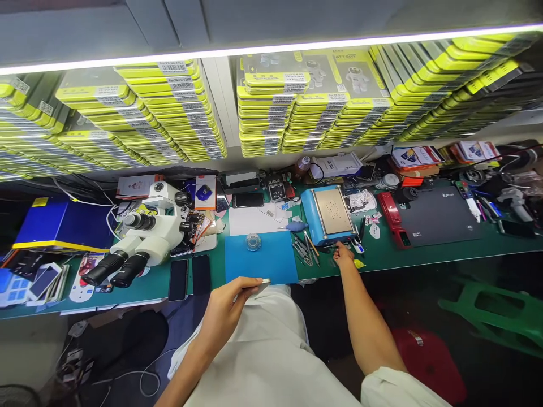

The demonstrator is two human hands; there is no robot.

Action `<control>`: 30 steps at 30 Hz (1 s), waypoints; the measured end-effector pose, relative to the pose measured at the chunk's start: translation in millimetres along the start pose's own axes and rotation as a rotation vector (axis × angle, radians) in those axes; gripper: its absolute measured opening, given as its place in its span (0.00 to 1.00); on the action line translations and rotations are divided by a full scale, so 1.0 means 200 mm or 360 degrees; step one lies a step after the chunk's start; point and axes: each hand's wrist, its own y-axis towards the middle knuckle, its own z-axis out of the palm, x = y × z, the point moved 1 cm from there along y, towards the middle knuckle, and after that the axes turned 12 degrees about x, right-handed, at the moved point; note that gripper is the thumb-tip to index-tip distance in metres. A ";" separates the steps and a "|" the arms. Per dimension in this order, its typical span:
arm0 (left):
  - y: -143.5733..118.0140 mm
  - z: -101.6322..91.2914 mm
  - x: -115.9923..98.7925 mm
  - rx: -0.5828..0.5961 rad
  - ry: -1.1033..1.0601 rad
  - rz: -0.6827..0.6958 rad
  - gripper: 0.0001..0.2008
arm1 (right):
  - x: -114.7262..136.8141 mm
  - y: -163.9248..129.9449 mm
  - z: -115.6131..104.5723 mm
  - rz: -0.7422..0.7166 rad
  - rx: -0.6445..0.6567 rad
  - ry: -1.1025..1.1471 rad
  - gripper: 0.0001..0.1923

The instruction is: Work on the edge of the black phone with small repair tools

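Note:
My left hand [231, 302] is closed in a pinch on a small whitish piece [266, 281]. It is held above my lap, by the front edge of a blue mat [261, 263]; its kind is too small to make out. A small round clear dish [253, 242] sits on the mat. My right hand [343, 255] reaches to the front of a blue heating plate machine [314, 217] with a metal top. Its fingers are curled, and what they hold, if anything, is hidden. Tweezers and other slim tools [306, 249] lie left of that hand; a small yellow thing [358, 264] lies beside it.
A white microscope [159, 232] stands on the left of the green bench [407, 257], near two dark phones [201, 274]. On the right are a red device [392, 217] and a dark flat panel [441, 215]. Stacked yellow boxes [263, 121] fill the shelf above.

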 end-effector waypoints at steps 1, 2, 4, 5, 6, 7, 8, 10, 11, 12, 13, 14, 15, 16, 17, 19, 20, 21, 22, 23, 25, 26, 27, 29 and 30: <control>0.00 0.00 0.00 -0.0002 -0.0003 -0.0003 0.14 | 0.01 -0.02 0.01 0.0008 0.0014 0.0007 0.22; 0.00 -0.01 -0.01 -0.0006 -0.0004 -0.0007 0.14 | 0.02 -0.04 0.02 0.0008 0.0023 0.0012 0.22; 0.00 -0.01 -0.01 -0.0018 -0.0003 -0.0014 0.14 | 0.03 -0.09 0.03 -0.0026 0.0033 0.0027 0.21; 0.00 -0.02 -0.01 -0.0022 -0.0002 -0.0018 0.14 | 0.04 -0.12 0.03 -0.0061 0.0033 0.0035 0.21; 0.00 -0.02 -0.01 -0.0024 0.0000 -0.0022 0.13 | 0.05 -0.15 0.03 -0.0108 0.0029 0.0040 0.21; 0.00 -0.03 -0.01 -0.0026 0.0001 -0.0025 0.14 | 0.06 -0.19 0.03 -0.0166 0.0019 0.0044 0.20; 0.00 -0.03 -0.01 -0.0025 0.0001 -0.0026 0.14 | 0.07 -0.24 0.03 -0.0236 0.0006 0.0045 0.20; -0.01 -0.04 -0.01 -0.0029 -0.0002 -0.0023 0.14 | 0.09 -0.36 0.02 -0.0407 -0.0015 0.0036 0.20; -0.01 -0.05 -0.01 -0.0033 -0.0004 -0.0020 0.14 | 0.10 -0.44 0.02 -0.0508 -0.0014 0.0025 0.21; -0.01 -0.05 -0.01 -0.0038 -0.0006 -0.0016 0.14 | 0.11 -0.53 0.03 -0.0618 0.0003 0.0009 0.21; 0.00 -0.05 -0.01 -0.0046 -0.0008 -0.0013 0.14 | 0.12 -0.62 0.03 -0.0737 0.0041 -0.0009 0.21; 0.00 -0.06 -0.01 -0.0057 -0.0009 -0.0009 0.14 | 0.14 -0.73 0.04 -0.0864 0.0098 -0.0029 0.20; 0.01 -0.06 -0.02 -0.0068 -0.0010 -0.0005 0.14 | 0.17 -0.84 0.05 -0.0998 0.0166 -0.0053 0.20; 0.01 -0.06 -0.02 -0.0078 -0.0011 0.0000 0.14 | 0.20 -0.94 0.06 -0.1132 0.0245 -0.0074 0.20; 0.02 -0.07 -0.03 -0.0084 -0.0012 0.0008 0.14 | 0.24 -1.05 0.08 -0.1262 0.0321 -0.0088 0.20; 0.04 -0.08 -0.06 -0.0076 -0.0012 0.0028 0.14 | 0.33 -1.24 0.09 -0.1486 0.0462 -0.0095 0.19; 0.05 -0.09 -0.07 -0.0063 -0.0012 0.0039 0.14 | 0.38 -1.31 0.10 -0.1574 0.0516 -0.0086 0.19; 0.05 -0.09 -0.09 -0.0050 -0.0013 0.0051 0.14 | 0.43 -1.38 0.10 -0.1643 0.0563 -0.0075 0.18; 0.06 -0.10 -0.10 -0.0038 -0.0015 0.0063 0.14 | 0.47 -1.43 0.11 -0.1695 0.0605 -0.0061 0.18; 0.06 -0.11 -0.11 -0.0031 -0.0019 0.0074 0.14 | 0.52 -1.48 0.11 -0.1730 0.0641 -0.0045 0.17; 0.06 -0.13 -0.14 -0.0035 -0.0029 0.0089 0.14 | 0.61 -1.55 0.11 -0.1751 0.0707 0.0000 0.16; 0.06 -0.14 -0.15 -0.0043 -0.0036 0.0091 0.14 | 0.65 -1.58 0.10 -0.1739 0.0743 0.0034 0.17; 0.05 -0.15 -0.17 -0.0051 -0.0044 0.0089 0.14 | 0.69 -1.62 0.10 -0.1713 0.0784 0.0072 0.18; 0.02 -0.16 -0.20 -0.0055 -0.0063 0.0077 0.16 | 0.77 -1.67 0.09 -0.1647 0.0881 0.0147 0.25; 0.01 -0.17 -0.21 -0.0053 -0.0070 0.0073 0.18 | 0.80 -1.70 0.09 -0.1621 0.0931 0.0177 0.29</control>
